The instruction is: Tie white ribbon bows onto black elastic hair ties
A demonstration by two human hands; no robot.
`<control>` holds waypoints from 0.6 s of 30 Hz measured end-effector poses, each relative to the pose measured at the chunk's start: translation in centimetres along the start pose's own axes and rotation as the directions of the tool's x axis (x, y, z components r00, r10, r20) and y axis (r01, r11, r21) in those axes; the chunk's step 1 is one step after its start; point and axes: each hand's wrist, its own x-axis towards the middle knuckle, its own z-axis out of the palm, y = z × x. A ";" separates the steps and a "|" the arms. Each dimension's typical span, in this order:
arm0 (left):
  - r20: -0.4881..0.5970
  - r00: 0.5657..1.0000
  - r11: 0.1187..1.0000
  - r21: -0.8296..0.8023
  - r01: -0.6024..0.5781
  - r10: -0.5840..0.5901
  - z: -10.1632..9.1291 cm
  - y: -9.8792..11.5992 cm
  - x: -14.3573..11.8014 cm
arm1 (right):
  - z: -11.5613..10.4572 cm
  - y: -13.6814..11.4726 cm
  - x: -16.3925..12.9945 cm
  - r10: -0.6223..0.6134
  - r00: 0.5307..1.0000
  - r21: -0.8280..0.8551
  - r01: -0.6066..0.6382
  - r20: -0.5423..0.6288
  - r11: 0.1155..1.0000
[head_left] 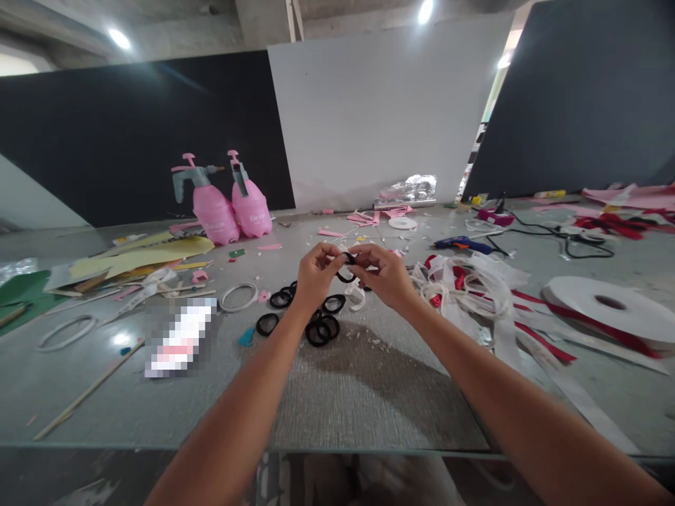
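head view: the 2 pink spray bottles [232, 204] at the back carry pale lettering too small to read; a patch on the surface is blurred out, so nothing there can be read; the left hand [315, 270] and the right hand [386, 275] meet above the surface, both pinching 1 black hair tie [349, 258] between fingertips, the tie sitting between the 2 hands and raised off the surface; just below and near the left wrist lies a cluster of black hair ties [321, 327] on the grey surface [369, 393]; white and red ribbon [474, 288] is heaped to the right, a white ribbon roll [606, 306] further right, a blue glue gun [464, 244] behind; yellow paper [142, 256] lies left; black and white boards stand behind, under a concrete ceiling with lamps
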 end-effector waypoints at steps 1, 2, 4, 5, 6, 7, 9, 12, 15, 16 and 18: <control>0.024 1.000 0.999 0.047 -0.019 0.017 0.0 0.0 -0.1 | 0.2 0.0 0.0 0.017 1.000 0.047 -0.016 -0.005 0.999; 0.042 0.998 0.994 0.099 -0.041 0.037 -0.1 0.0 -0.2 | 0.4 0.0 -0.1 0.026 1.000 0.082 -0.025 -0.016 0.996; 0.056 0.995 0.972 0.213 -0.098 0.088 -0.1 0.2 -0.5 | 0.7 -0.1 -0.2 0.033 0.998 0.122 -0.026 -0.053 0.992; 0.056 0.992 0.956 0.264 -0.123 0.112 -0.1 0.3 -0.6 | 0.7 -0.2 -0.2 0.034 0.997 0.130 -0.024 -0.073 0.991; 0.059 0.990 0.943 0.302 -0.138 0.126 0.0 0.3 -0.7 | 0.7 -0.2 -0.2 0.034 0.996 0.129 -0.022 -0.087 0.991; 0.066 0.990 0.938 0.317 -0.142 0.128 0.0 0.3 -0.8 | 0.6 -0.2 -0.2 0.031 0.995 0.117 -0.020 -0.093 0.993; 0.087 0.991 0.952 0.279 -0.121 0.101 0.1 0.3 -0.9 | 0.5 -0.2 -0.3 0.014 0.996 0.065 -0.008 -0.084 0.998; 0.125 0.990 0.986 0.143 -0.081 0.063 0.3 0.1 -0.8 | 0.1 -0.1 -0.4 -0.026 0.998 -0.028 0.025 -0.051 0.999; 0.132 0.990 0.993 0.093 -0.068 0.056 0.3 0.0 -0.6 | -0.3 -0.4 -0.4 -0.064 0.998 -0.112 0.065 0.008 0.992; 0.121 0.991 0.992 0.105 -0.070 0.058 0.2 0.0 -0.5 | -0.4 -0.5 -0.4 -0.081 0.997 -0.147 0.083 0.019 0.986; 0.094 0.994 0.984 0.158 -0.078 0.063 0.0 -0.1 -0.4 | -0.7 -0.7 -0.3 -0.120 0.993 -0.219 0.117 -0.002 0.969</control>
